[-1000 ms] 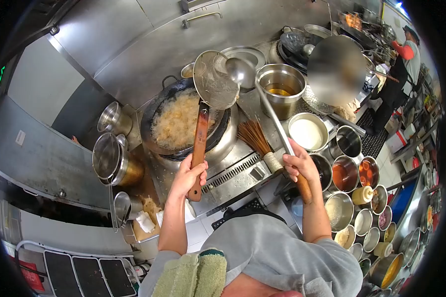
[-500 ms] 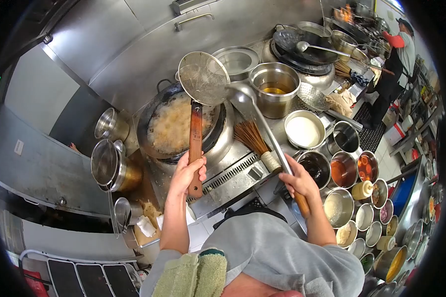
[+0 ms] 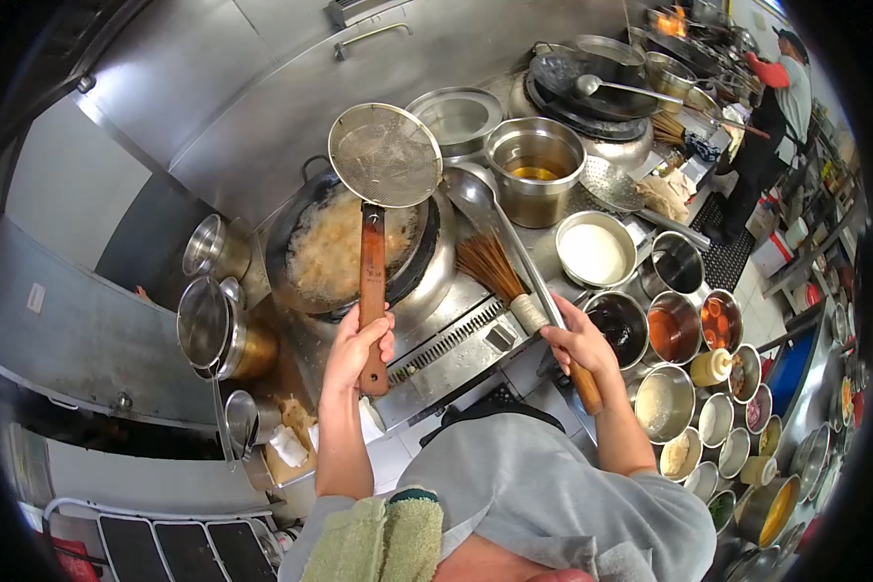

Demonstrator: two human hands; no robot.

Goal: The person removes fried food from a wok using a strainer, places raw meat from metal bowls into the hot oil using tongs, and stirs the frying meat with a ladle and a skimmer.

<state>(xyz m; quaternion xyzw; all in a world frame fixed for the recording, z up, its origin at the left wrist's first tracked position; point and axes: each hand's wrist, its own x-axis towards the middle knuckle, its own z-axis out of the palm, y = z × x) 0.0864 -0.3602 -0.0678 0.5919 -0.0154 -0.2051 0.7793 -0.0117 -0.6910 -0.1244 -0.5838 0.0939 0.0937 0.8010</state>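
My left hand [image 3: 357, 347] is closed round the wooden handle of a wire mesh strainer [image 3: 385, 155], held up over the far side of the wok. Below it, pale pieces bubble in the foaming oil of the black wok [image 3: 296, 301]. In my right hand [image 3: 582, 339] is the wooden handle of a long metal ladle [image 3: 519, 247]. The ladle's bowl hangs to the right of the wok, apart from the strainer. A bamboo brush [image 3: 490, 267] stands beside the ladle's shaft, partly overlapped by it.
Behind the brush is a pot of yellow oil [image 3: 536, 179]. A bowl of white liquid [image 3: 595, 250] and several sauce and seasoning containers [image 3: 664, 403] stand on the right. Strainer-topped pots [image 3: 204, 320] stand on the left. A co-worker [image 3: 786, 107] is at the far right, near a flame.
The strainer has shifted slightly left and its handle is more upright. The ladle has moved a little down and left, away from the strainer's rim. Both hands keep their grip.
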